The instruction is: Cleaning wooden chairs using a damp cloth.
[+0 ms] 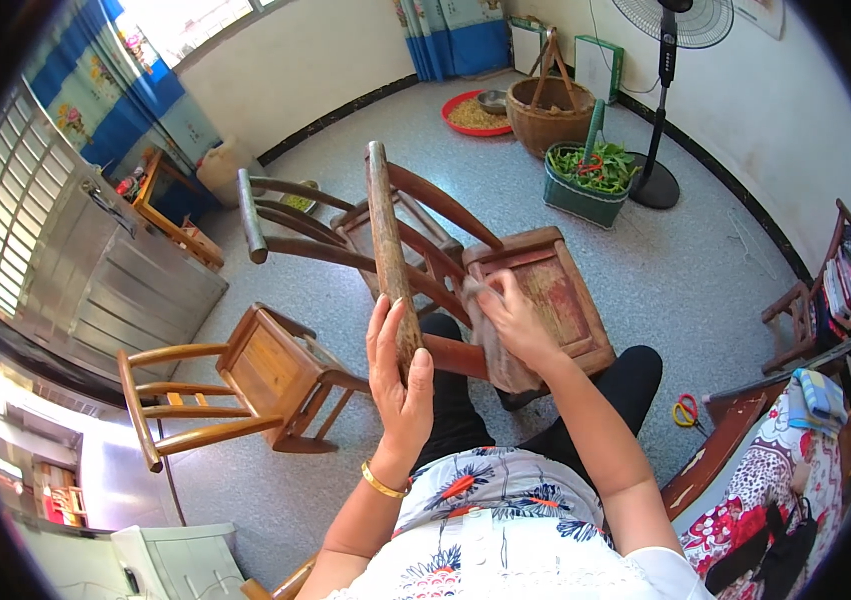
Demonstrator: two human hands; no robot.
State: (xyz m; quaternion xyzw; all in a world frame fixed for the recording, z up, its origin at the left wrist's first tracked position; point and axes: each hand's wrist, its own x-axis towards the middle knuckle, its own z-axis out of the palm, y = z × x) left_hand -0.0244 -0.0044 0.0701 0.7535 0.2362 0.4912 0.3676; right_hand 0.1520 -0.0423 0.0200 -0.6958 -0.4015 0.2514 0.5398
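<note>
A worn wooden chair (pixel 538 285) stands right before me, its back turned toward my left side. My left hand (pixel 401 375) grips the near end of the chair's round top rail (pixel 388 240), with the thumb on one side and the fingers on the other. In my right hand (pixel 512 319) is a greyish cloth (pixel 497 352), pressed against the chair where the back meets the seat. The cloth hangs over the seat's edge and hides part of the joint.
Other wooden chairs stand behind (pixel 410 225) and to the left (pixel 268 375). Farther off are a green basket of leaves (pixel 587 196), a brown bucket (pixel 538 124), a red tray (pixel 474 130) and a standing fan (pixel 654 180). Red-and-yellow-handled scissors (pixel 686 411) lie at right.
</note>
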